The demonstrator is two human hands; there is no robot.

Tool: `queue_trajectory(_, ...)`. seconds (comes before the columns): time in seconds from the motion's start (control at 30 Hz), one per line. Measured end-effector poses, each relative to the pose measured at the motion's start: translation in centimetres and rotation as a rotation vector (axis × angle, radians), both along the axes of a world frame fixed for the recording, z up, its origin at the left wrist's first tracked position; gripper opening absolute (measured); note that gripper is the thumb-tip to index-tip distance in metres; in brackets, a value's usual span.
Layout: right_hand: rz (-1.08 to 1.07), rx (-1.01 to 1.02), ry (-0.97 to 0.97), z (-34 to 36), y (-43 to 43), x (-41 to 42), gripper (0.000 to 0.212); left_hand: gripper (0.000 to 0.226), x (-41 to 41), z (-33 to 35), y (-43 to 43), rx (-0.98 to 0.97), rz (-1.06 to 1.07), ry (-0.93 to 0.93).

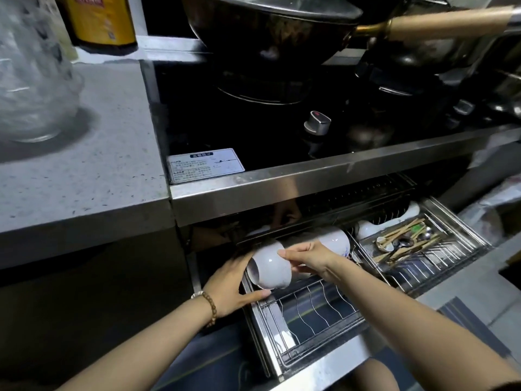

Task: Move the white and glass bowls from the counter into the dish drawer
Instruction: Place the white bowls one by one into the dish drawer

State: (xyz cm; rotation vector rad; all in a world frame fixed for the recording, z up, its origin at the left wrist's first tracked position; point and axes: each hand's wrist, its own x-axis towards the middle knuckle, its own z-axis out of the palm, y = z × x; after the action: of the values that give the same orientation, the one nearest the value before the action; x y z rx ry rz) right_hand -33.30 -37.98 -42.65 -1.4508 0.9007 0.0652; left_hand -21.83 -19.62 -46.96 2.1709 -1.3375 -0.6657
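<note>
A white bowl (270, 268) is held on its side over the left end of the open dish drawer (315, 320), its mouth turned left. My left hand (234, 289) cups the bowl's rim from the left and below. My right hand (307, 259) holds the bowl's base from the right, fingers curled on it. Behind my right hand more white bowls (335, 238) lie on their sides in the wire rack. A stack of glass bowls (31, 74) stands on the grey counter (93, 176) at the upper left.
The drawer's right side holds a cutlery tray (408, 244) with chopsticks and spoons. Above it is a black stove (267, 131) with a knob (317, 122), a wok (270, 26) and a second pot. A yellow bottle (101, 21) stands at the counter's back.
</note>
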Motion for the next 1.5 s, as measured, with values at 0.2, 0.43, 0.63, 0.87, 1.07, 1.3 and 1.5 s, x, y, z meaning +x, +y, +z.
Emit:
queue_trajectory(0.2, -0.062, 0.018, 0.046, -2.4, 0.1, 1.2, 0.008, 0.099, -0.4, -1.8, -0.3, 0.044, 0.016, -0.053)
queue_trajectory(0.43, -0.086, -0.019, 0.038, -4.4, 0.7, 2.1, 0.010, 0.102, -0.5, -3.3, -0.1, 0.081, 0.000, -0.146)
queue_trajectory(0.63, -0.131, -0.038, 0.033, -5.4, 0.4, 2.2, 0.016, 0.097, -0.3, -3.8, -0.1, 0.102, -0.027, -0.179)
queue_trajectory(0.87, -0.137, -0.171, 0.033, -6.3, 0.2, 2.2, 0.016, 0.093, -0.3, -3.8, -0.1, 0.116, -0.033, -0.167)
queue_trajectory(1.07, -0.083, -0.220, 0.090, -5.8, -0.2, 1.8, 0.015, 0.092, -0.5, -3.1, -0.2, 0.157, -0.043, -0.191)
queue_trajectory(1.3, -0.031, -0.216, 0.025, -2.8, -0.6, -0.5, 0.015, 0.088, -1.0, -1.2, 0.1, 0.166, -0.053, -0.165)
queue_trajectory(1.5, -0.079, -0.288, -0.036, 1.3, 0.1, -4.2, 0.011, 0.076, -2.2, 2.8, 0.2, 0.113, -0.053, -0.107)
